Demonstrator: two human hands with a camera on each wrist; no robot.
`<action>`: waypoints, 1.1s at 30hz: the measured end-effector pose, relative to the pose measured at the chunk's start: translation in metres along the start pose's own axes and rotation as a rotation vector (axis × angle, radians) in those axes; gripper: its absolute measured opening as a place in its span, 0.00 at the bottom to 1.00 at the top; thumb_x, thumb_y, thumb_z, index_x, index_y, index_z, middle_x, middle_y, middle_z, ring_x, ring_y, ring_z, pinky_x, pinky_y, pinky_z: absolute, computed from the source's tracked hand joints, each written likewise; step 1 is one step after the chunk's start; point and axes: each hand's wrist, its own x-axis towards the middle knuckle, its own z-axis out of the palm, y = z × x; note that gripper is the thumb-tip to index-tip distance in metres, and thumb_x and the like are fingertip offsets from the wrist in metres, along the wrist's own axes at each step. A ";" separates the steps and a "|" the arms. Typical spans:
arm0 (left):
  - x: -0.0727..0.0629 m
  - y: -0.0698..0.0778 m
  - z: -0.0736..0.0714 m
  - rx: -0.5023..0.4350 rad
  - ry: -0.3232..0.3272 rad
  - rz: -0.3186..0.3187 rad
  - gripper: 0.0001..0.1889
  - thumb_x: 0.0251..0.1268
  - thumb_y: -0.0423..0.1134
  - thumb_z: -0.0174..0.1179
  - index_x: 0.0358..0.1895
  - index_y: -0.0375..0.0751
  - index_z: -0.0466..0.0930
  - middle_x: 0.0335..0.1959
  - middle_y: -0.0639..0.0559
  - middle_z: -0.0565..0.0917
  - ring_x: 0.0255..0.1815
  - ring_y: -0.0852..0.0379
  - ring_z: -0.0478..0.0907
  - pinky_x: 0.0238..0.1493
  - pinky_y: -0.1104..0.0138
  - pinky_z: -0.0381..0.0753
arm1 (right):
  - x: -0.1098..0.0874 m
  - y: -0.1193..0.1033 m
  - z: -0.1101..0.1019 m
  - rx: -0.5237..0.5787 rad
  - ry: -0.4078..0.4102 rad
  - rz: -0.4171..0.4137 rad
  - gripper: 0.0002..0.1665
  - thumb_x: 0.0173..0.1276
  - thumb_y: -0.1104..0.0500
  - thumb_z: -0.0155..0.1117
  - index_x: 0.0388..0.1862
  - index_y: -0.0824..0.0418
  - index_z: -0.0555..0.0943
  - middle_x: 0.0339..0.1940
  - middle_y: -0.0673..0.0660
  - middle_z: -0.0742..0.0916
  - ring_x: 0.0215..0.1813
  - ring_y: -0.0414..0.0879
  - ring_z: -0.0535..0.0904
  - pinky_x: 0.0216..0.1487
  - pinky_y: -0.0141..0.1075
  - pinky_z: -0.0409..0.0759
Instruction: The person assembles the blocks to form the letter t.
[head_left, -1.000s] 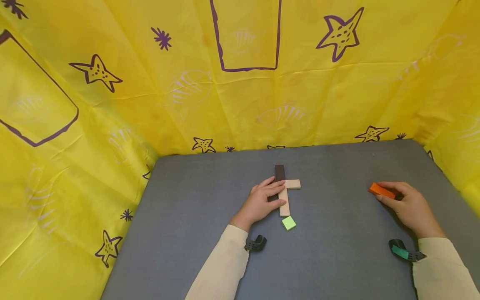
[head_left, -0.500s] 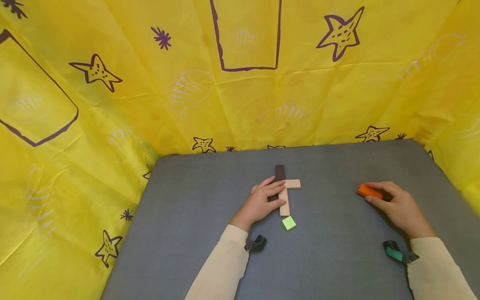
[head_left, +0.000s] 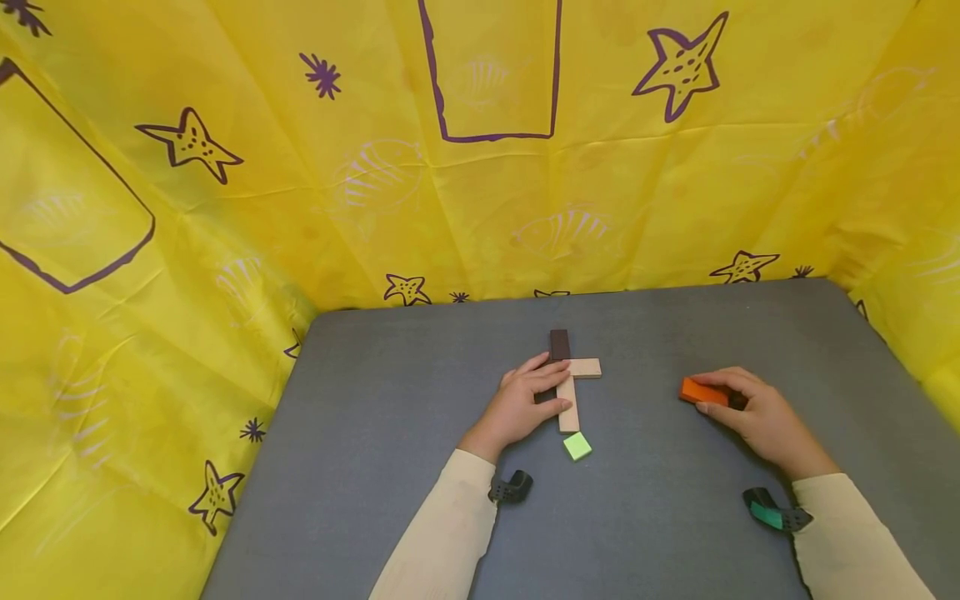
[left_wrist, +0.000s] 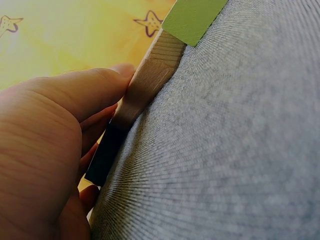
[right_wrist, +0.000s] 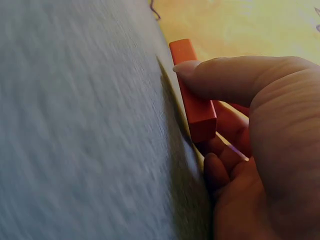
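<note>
My left hand (head_left: 517, 407) rests with extended fingers on a flat arrangement of small blocks, partly covering it. Showing there are a dark brown block (head_left: 559, 344) at the far end, a pale wooden block (head_left: 586, 367) pointing right and another pale wooden block (head_left: 568, 410) running toward me. A light green block (head_left: 577, 447) touches or nearly meets its near end. In the left wrist view the thumb lies against the wooden side, near a dark block (left_wrist: 105, 155). To the right, my right hand (head_left: 761, 417) pinches an orange block (right_wrist: 195, 102) between thumb and fingers, close over the table.
The grey cloth-covered table (head_left: 637, 517) extends around both hands. Yellow patterned fabric (head_left: 487, 208) hangs behind it and along both sides. A black strap (head_left: 512, 487) sits at the left wrist, and a black-and-green strap (head_left: 776, 511) at the right.
My right hand has moved left across the table with the orange block, nearer the arrangement. The left hand and the blocks under it have stayed in place.
</note>
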 end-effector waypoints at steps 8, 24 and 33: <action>0.000 0.000 0.000 -0.005 0.000 0.000 0.30 0.78 0.48 0.71 0.79 0.49 0.78 0.80 0.67 0.71 0.86 0.64 0.50 0.83 0.45 0.49 | 0.003 -0.012 0.017 -0.006 -0.029 -0.071 0.21 0.69 0.64 0.81 0.61 0.57 0.90 0.56 0.55 0.87 0.56 0.35 0.73 0.55 0.20 0.64; 0.001 0.001 0.000 0.001 0.004 -0.003 0.30 0.78 0.48 0.71 0.79 0.49 0.78 0.80 0.67 0.71 0.86 0.64 0.51 0.83 0.45 0.49 | 0.005 -0.031 0.047 0.011 -0.090 -0.174 0.22 0.66 0.67 0.83 0.58 0.54 0.91 0.53 0.48 0.87 0.55 0.40 0.76 0.58 0.26 0.69; 0.001 0.000 0.000 -0.003 0.005 0.001 0.30 0.78 0.47 0.71 0.78 0.49 0.78 0.80 0.67 0.71 0.86 0.64 0.51 0.83 0.45 0.49 | 0.004 -0.039 0.055 0.051 -0.133 -0.252 0.24 0.64 0.70 0.82 0.56 0.54 0.91 0.53 0.45 0.88 0.54 0.41 0.77 0.57 0.27 0.70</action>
